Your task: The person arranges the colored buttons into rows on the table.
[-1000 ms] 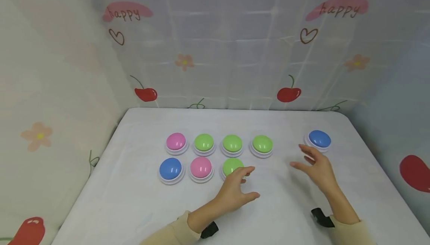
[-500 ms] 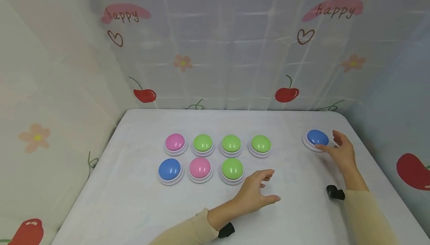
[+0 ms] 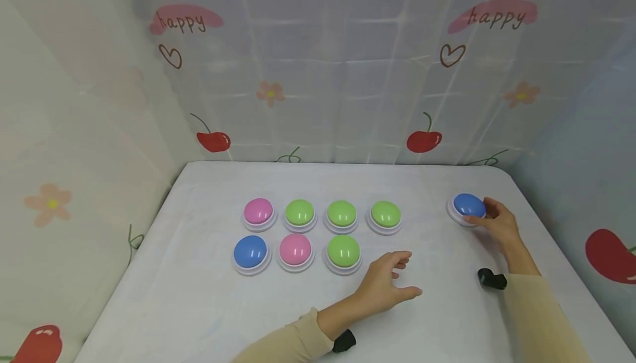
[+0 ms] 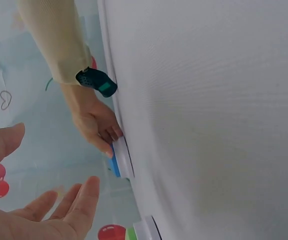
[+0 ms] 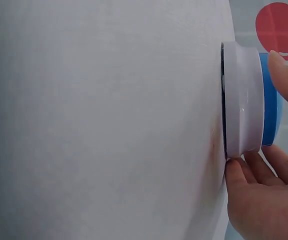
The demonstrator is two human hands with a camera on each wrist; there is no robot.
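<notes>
At the table's right side, my right hand (image 3: 499,222) grips a blue push button (image 3: 469,206) on a white round base. In the right wrist view its thumb lies over the blue dome (image 5: 270,100) and its fingers (image 5: 266,170) are at the side of the base. My left hand (image 3: 385,283) hovers over the table with thumb and fingers spread, holding nothing. The nearest button to it is a green push button (image 3: 343,251), to its left and apart from it.
A back row holds a magenta button (image 3: 258,211) and three green buttons (image 3: 299,212). In front of them stand another blue button (image 3: 250,252) and a pink button (image 3: 295,250). Printed curtains (image 3: 318,64) enclose the white table (image 3: 199,308) at the back and sides.
My right hand has moved right and closed round the blue button at the right. My left hand has moved right, away from the front green button, which now shows fully.
</notes>
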